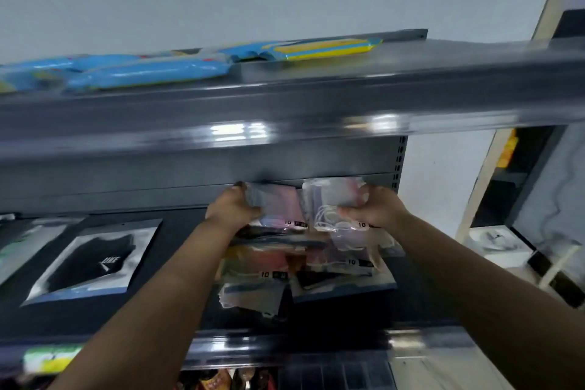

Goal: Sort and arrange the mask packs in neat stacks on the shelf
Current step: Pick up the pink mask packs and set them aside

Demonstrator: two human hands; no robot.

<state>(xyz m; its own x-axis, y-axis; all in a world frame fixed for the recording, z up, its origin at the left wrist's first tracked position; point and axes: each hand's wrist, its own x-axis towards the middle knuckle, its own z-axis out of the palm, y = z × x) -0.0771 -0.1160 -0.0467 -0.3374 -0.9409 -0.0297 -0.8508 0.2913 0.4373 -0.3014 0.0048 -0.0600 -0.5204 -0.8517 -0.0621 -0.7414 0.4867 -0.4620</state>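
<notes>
We reach both arms into the dark shelf point(177, 310). Our left hand point(232, 207) has its fingers curled round a clear mask pack with pink inside point(278, 204). Our right hand point(375, 207) has its fingers curled round another clear mask pack with white loops showing point(329, 199). We hold the two packs side by side, near the back wall of the shelf.

Under our hands sits a messy heap of mask packs point(304, 266). They lie on top of each other at odd angles. Some stick out toward the front edge. We do not see any neat stack yet.

So we think the job is only just started. Most of the packs need sorting, and then we must pile them up straight.

To the left of the heap lies a flat pack with a black thing inside point(91, 263). It sits alone, well apart from the heap. On the shelf above us lie some blue and yellow packs point(152, 68). The picture is a bit blurry, so we cannot read the small words.
</notes>
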